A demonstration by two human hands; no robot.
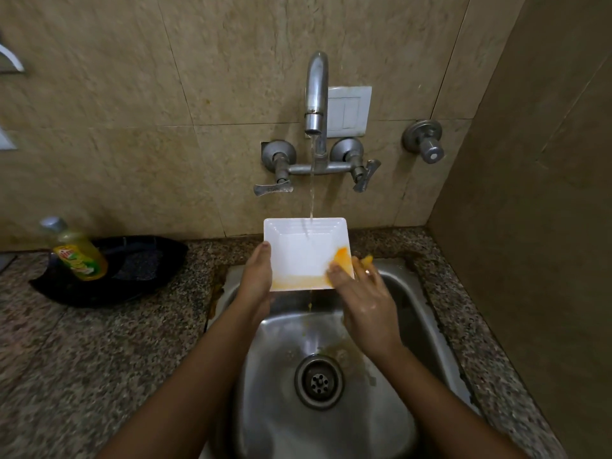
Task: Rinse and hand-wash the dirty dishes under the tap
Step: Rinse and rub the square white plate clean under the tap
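A white square plate (pixel 299 250) with orange residue along its near edge and right corner is held tilted over the steel sink (pixel 427 313). Water runs from the wall tap (pixel 316 94) onto the plate's upper middle. My left hand (pixel 256 276) grips the plate's left edge, thumb on top. My right hand (pixel 362 299) holds the plate's right corner, thumb on the orange smear and fingers behind the rim, stained orange. Orange water drips off the plate's lower edge into the sink.
A yellow dish-soap bottle (pixel 77 251) lies against a black tray (pixel 132 270) on the granite counter at left. A drain (pixel 319 380) sits mid-sink with orange scraps around it. Two tap handles, a white switch plate (pixel 349 111) and a separate valve (pixel 425 140) are on the tiled wall.
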